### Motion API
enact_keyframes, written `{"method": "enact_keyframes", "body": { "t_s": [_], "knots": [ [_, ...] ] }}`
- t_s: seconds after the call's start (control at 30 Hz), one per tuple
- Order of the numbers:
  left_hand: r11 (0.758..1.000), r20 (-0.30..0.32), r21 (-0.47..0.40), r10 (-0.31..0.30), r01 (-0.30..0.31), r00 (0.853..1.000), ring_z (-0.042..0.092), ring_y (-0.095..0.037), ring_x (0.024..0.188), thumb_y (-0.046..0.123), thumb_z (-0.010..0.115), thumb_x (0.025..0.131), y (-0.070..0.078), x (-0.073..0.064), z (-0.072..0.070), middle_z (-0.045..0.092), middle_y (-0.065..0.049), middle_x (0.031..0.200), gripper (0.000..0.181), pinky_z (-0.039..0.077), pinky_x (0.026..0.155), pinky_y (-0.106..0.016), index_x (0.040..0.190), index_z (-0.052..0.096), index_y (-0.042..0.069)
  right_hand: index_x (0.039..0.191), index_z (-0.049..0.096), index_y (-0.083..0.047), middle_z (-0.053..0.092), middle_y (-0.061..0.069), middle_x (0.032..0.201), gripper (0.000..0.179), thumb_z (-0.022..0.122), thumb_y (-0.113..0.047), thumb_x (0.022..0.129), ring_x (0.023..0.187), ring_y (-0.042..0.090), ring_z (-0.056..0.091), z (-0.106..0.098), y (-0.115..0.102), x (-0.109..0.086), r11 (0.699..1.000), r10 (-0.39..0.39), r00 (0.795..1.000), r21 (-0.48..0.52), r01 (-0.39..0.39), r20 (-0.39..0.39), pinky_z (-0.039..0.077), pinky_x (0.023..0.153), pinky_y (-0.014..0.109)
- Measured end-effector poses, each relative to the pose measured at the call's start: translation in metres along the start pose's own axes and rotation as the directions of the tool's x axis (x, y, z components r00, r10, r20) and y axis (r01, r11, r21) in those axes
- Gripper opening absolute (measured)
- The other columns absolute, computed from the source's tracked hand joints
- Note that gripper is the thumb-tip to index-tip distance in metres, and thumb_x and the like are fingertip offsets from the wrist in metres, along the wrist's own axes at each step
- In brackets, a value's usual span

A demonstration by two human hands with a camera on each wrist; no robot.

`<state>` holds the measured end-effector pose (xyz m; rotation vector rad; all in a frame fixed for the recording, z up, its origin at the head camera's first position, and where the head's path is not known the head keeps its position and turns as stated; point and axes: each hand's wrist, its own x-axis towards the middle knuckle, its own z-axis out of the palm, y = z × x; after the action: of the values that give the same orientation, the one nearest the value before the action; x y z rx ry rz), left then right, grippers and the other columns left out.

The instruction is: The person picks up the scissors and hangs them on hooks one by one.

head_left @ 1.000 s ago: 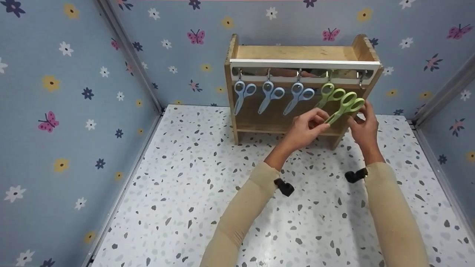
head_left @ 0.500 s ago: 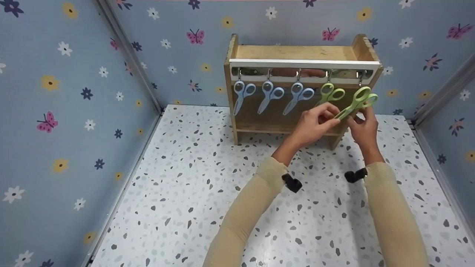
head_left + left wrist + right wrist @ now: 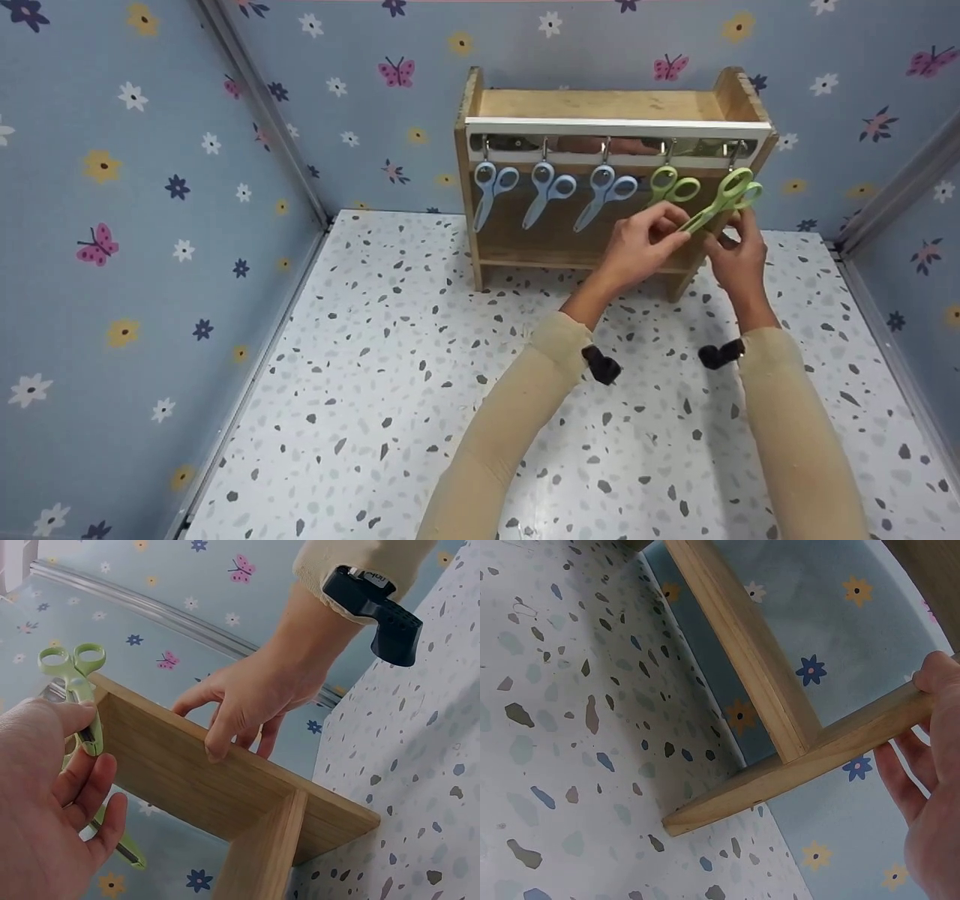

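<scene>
My left hand (image 3: 637, 240) pinches a pair of green scissors (image 3: 724, 201) by the blade end between thumb and fingers, handles pointing up and right. One handle loop overlaps the rightmost hook (image 3: 733, 154) in the head view. My right hand (image 3: 739, 259) grips the right side panel of a wooden rack (image 3: 600, 105); in the right wrist view the thumb and fingers lie on opposite faces of that panel (image 3: 840, 731). Another pair of green scissors (image 3: 664, 184) hangs just left of the held pair, its blades partly hidden behind my left hand.
Three pairs of blue scissors, left (image 3: 486, 196), middle (image 3: 544, 196) and right (image 3: 601, 196), hang from the rack's other hooks. The rack stands on a speckled white surface (image 3: 360, 360) against a flowered blue back wall (image 3: 510, 45). Side walls flank the surface.
My left hand has moved right and slightly up with the green scissors, bringing their handle loop to the rightmost hook. The right hand has stayed on the side panel.
</scene>
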<state>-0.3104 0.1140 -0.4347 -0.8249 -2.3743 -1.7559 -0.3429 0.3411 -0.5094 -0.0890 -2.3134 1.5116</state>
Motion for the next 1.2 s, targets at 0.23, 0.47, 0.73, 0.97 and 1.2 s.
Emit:
{"method": "enact_keyframes", "body": {
  "t_s": [0.23, 0.47, 0.73, 0.97, 1.2],
  "knots": [
    [1.0, -0.031, -0.015, -0.015, 0.014, 0.999, 0.061, -0.002, 0.087, 0.016, 0.075, 0.109, -0.007, 0.0, 0.004, 0.082, -0.012, 0.11, 0.019, 0.046, 0.078, -0.012, 0.126, 0.076, 0.008, 0.173, 0.042, -0.022, 0.06, 0.019, 0.162, 0.072, 0.06, -0.004, 0.106, 0.158, 0.035, 0.057, -0.001, 0.002, -0.001, 0.999, -0.036, 0.999, 0.014, 0.036, 0.004, 0.046, 0.132, 0.049],
    [1.0, -0.056, -0.027, -0.013, 0.012, 0.998, 0.061, -0.002, 0.088, 0.016, 0.074, 0.11, -0.009, 0.0, 0.006, 0.081, -0.012, 0.11, 0.02, 0.047, 0.079, -0.012, 0.128, 0.077, 0.007, 0.176, 0.038, -0.027, 0.058, 0.019, 0.165, 0.075, 0.061, -0.006, 0.108, 0.159, 0.033, 0.055, -0.001, 0.0, 0.0, 1.0, -0.023, 1.0, 0.0, 0.023, 0.009, 0.046, 0.132, 0.048],
    [0.997, -0.088, -0.059, -0.055, 0.05, 0.995, 0.06, -0.002, 0.089, 0.015, 0.073, 0.11, -0.014, -0.001, 0.009, 0.079, -0.01, 0.11, 0.02, 0.048, 0.08, -0.012, 0.129, 0.076, 0.007, 0.174, 0.043, -0.023, 0.061, 0.014, 0.155, 0.072, 0.059, 0.0, 0.107, 0.153, 0.028, 0.059, 0.001, 0.0, 0.0, 0.999, -0.033, 0.999, -0.009, 0.033, -0.013, 0.048, 0.131, 0.048],
    [0.997, -0.105, -0.06, -0.053, 0.047, 0.993, 0.055, 0.0, 0.082, 0.015, 0.076, 0.109, -0.017, -0.002, 0.008, 0.077, -0.01, 0.103, 0.021, 0.045, 0.075, -0.012, 0.128, 0.078, 0.006, 0.171, 0.048, -0.025, 0.063, -0.002, 0.14, 0.07, 0.062, -0.001, 0.106, 0.144, 0.017, 0.062, -0.001, 0.002, -0.001, 0.998, -0.063, 0.998, 0.008, 0.063, -0.016, 0.052, 0.128, 0.045],
    [0.997, -0.104, -0.066, -0.057, 0.05, 0.993, 0.055, 0.001, 0.083, 0.011, 0.077, 0.107, -0.024, -0.002, 0.01, 0.078, -0.015, 0.106, 0.022, 0.045, 0.076, -0.011, 0.127, 0.08, 0.003, 0.175, 0.04, -0.03, 0.059, 0.016, 0.159, 0.075, 0.061, -0.003, 0.108, 0.157, 0.035, 0.057, -0.003, 0.0, -0.003, 0.999, -0.046, 0.999, 0.008, 0.046, 0.019, 0.049, 0.13, 0.051]
  ]
}}
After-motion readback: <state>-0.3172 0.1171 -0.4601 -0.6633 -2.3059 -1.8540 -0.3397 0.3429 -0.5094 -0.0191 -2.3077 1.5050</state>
